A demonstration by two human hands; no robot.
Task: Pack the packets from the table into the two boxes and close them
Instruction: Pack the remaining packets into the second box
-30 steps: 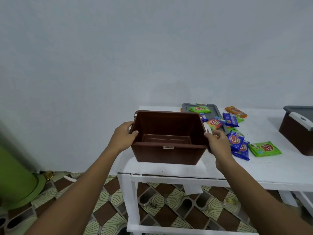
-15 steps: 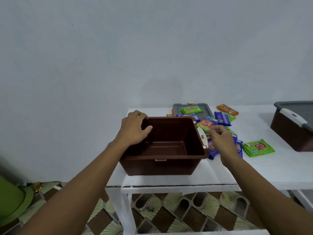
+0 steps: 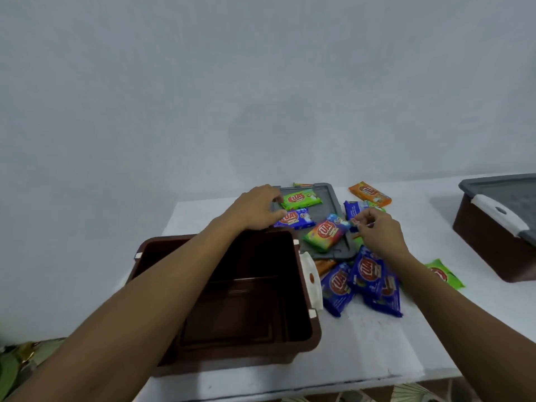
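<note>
An open brown box [image 3: 232,300] stands at the tabletop's [image 3: 377,343] near left edge, empty inside, with a white latch [image 3: 311,275] on its right wall. The left hand [image 3: 258,208] reaches over the box to a grey lid [image 3: 329,195] lying flat just behind it. Its grip is half curled, the thumb touching the left end of a blue packet [image 3: 294,219] and the fingers bent over the left end of a green packet [image 3: 300,198]; I cannot tell whether it holds either. A rainbow packet [image 3: 326,232] lies tilted on the lid between the hands. The right hand [image 3: 380,230] has its grip together, fingertips [image 3: 362,220] pinching the near end of a far blue packet [image 3: 351,208]. An orange packet [image 3: 369,194] lies beyond that hand. Three blue packets [image 3: 368,271] are heaped just below the wrist, touching the box's latch side, which makes five blue in all. A second green packet [image 3: 443,274] lies apart to the right. A second brown box [image 3: 499,242], closed with a grey lid, stands at the far right; two boxes are counted
</note>
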